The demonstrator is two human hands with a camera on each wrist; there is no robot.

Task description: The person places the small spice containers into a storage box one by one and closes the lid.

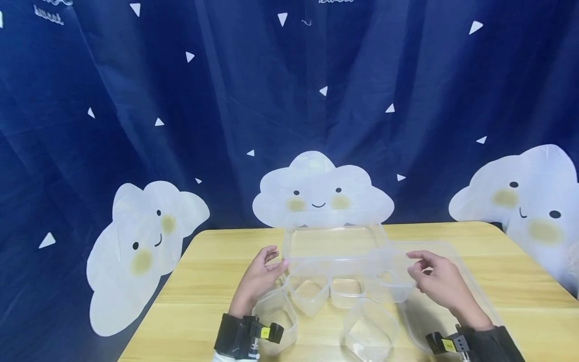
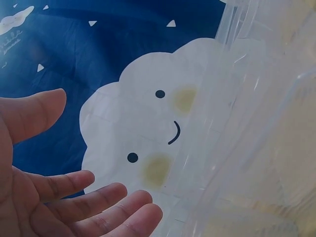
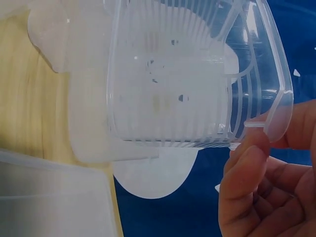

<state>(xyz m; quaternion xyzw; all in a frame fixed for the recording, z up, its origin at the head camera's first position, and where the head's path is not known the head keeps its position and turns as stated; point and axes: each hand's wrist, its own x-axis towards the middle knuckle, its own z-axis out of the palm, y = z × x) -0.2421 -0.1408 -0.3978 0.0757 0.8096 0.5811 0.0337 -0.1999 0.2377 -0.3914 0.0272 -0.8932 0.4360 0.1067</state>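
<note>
My right hand (image 1: 439, 281) pinches the rim of a small clear plastic container (image 3: 173, 94) between thumb and fingers. This ribbed container is held up, and in the head view it overlaps the right end of a large clear plastic box (image 1: 334, 259). On the other side, my left hand (image 1: 262, 275) has its fingers loosely extended, with nothing in its grasp. Its fingertips are close to the box's left front corner. In the left wrist view the thumb and fingers (image 2: 113, 202) are spread apart, facing the box's side.
Several small clear containers stand in front of the box, including a squarish one (image 1: 347, 296), one at the left (image 1: 289, 327) and one nearer the front (image 1: 371, 329). A large translucent tray or lid (image 1: 470, 271) lies at the right of the wooden table (image 1: 181, 306). Behind hangs a blue cloud-print curtain (image 1: 289, 110).
</note>
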